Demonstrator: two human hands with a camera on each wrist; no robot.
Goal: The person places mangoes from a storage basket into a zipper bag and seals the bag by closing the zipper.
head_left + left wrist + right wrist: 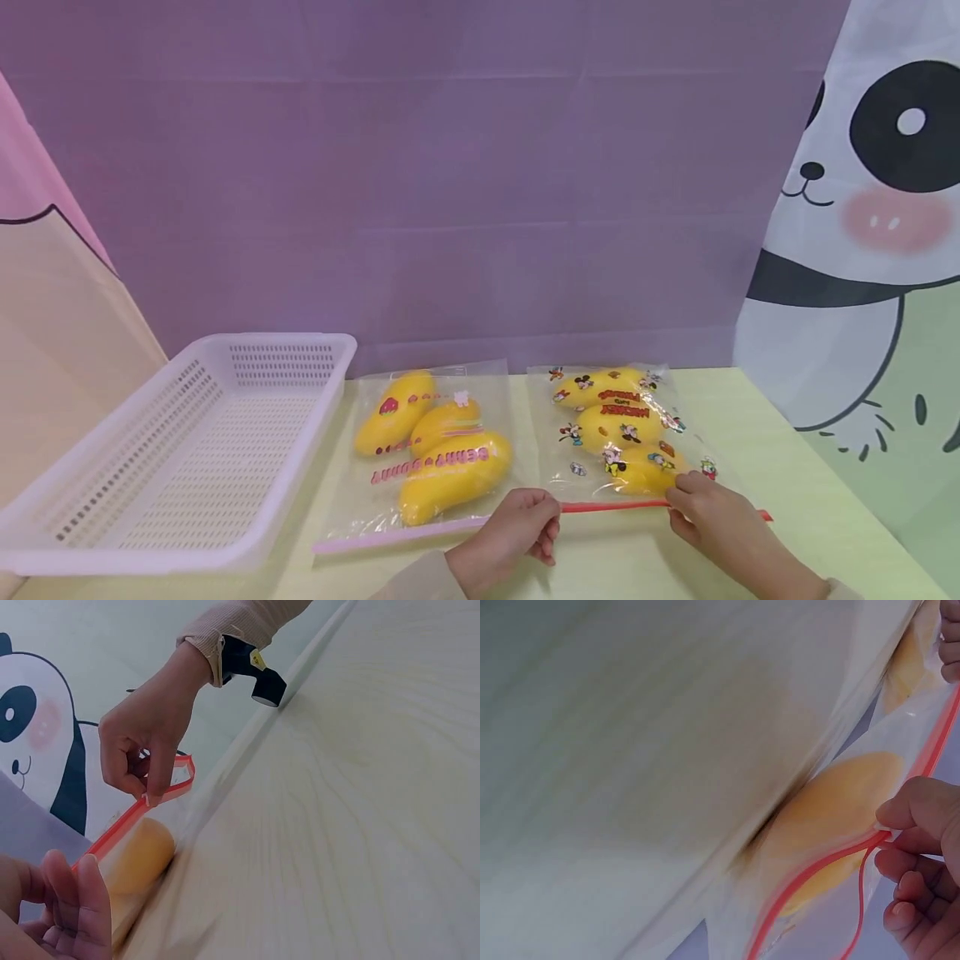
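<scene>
On the right lies a clear zip bag printed with cartoon mice, holding several yellow mangoes. Its red zip strip runs along the edge nearest me. My left hand grips the strip's left end. My right hand pinches a small whitish slider between thumb and index finger. In the right wrist view the strip is parted into two edges on one side of the slider and joined on the other. A second bag, with a lavender zip strip, lies left with three mangoes inside.
A white plastic basket with slotted walls stands at the left of the pale wood-grain table. A purple cloth backdrop rises behind, with a panda print to the right.
</scene>
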